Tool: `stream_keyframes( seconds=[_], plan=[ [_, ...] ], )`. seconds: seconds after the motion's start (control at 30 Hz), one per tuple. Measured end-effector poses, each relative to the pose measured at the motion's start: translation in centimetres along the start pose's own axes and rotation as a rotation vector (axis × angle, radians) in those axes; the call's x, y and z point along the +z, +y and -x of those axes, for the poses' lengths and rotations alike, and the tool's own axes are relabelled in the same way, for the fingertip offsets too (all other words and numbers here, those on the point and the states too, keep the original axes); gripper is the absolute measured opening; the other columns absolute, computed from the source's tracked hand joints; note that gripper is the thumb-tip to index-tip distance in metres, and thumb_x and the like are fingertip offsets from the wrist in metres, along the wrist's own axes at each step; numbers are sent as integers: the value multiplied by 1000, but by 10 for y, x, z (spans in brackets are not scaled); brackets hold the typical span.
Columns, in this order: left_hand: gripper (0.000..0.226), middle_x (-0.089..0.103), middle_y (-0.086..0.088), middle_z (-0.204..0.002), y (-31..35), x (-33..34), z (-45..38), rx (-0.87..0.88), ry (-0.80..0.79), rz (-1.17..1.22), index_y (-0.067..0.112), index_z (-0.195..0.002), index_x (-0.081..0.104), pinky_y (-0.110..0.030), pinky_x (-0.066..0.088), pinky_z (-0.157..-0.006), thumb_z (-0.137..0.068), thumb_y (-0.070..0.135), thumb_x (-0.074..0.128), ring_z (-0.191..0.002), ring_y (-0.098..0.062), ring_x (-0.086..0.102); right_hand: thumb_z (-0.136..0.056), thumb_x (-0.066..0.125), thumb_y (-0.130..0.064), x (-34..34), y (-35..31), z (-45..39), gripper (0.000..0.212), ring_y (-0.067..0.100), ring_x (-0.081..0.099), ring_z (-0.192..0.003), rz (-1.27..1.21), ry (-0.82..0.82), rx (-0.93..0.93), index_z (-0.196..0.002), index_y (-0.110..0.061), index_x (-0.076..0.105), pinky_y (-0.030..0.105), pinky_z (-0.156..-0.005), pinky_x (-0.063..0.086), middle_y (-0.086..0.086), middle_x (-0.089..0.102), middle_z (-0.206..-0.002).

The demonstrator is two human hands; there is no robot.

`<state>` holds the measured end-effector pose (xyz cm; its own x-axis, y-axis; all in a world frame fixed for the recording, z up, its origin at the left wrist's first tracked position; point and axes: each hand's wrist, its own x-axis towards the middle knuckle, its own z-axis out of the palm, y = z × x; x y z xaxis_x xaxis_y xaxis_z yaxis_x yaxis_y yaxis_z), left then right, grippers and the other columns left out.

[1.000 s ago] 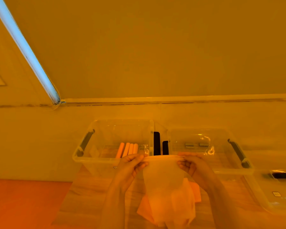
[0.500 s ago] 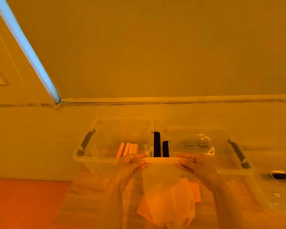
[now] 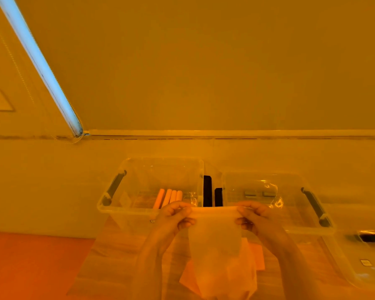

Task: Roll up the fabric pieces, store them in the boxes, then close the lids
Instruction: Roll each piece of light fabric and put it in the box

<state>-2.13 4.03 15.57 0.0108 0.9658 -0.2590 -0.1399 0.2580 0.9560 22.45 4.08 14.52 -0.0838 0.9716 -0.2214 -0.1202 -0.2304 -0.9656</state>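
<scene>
Fabric piece (image 3: pixel 214 239) hangs between both hands above the bench's middle, its top edge stretched level, probably so the roll starts straight. Left hand (image 3: pixel 173 217) and right hand (image 3: pixel 256 217) each pinch a top corner, fingers curled. 4 finished rolls (image 3: pixel 168 197) lie in the left box (image 3: pixel 121 210); the right box (image 3: pixel 299 229) stands just beside it, lidless.

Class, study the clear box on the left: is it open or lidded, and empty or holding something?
Open and not empty. The left box has no lid across its rim, and four fabric rolls lie side by side on its floor.
</scene>
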Motion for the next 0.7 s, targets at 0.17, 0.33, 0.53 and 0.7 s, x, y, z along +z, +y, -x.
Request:
stream_keyframes(
  seconds=[0.17, 0.33, 0.53, 0.7],
  plan=[
    [25, 73, 7, -70, 2, 2, -2, 2, -48, 167, 0, -84, 69, -20, 57, -56, -86, -15, 49, -60, -12, 68, -91, 48, 6, 0, -3, -4, 21, 17, 66, -62, -243, 4, 14, -96, 2, 68, 22, -56, 56, 15, 68, -73],
    [18, 75, -4, -83, -3, 1, -4, -17, -10, 112, 4, -82, 73, -20, 57, -60, -86, -5, 58, -65, -15, 68, -82, 59, -9, 3, -2, -3, 20, 17, 65, -65, -231, 2, 51, -95, 0, 70, 20, -57, 55, 13, 69, -76],
    [24, 63, 35, -64, 0, 1, -1, 22, -44, -66, 4, -104, 64, -25, 57, -75, -85, -10, 58, -70, -6, 69, -91, 54, -1, 3, 0, -2, 18, 19, 65, -78, -44, 18, 50, -99, -9, 68, 21, -67, 56, 11, 69, -84],
    [19, 69, 24, -73, 2, -1, -2, -18, -14, -59, 6, -90, 68, -26, 57, -72, -86, -10, 58, -71, -11, 71, -91, 55, -2, 0, -3, 1, 25, 16, 68, -80, 66, -11, 52, -107, -18, 66, 21, -70, 56, 9, 72, -88]
  ],
)
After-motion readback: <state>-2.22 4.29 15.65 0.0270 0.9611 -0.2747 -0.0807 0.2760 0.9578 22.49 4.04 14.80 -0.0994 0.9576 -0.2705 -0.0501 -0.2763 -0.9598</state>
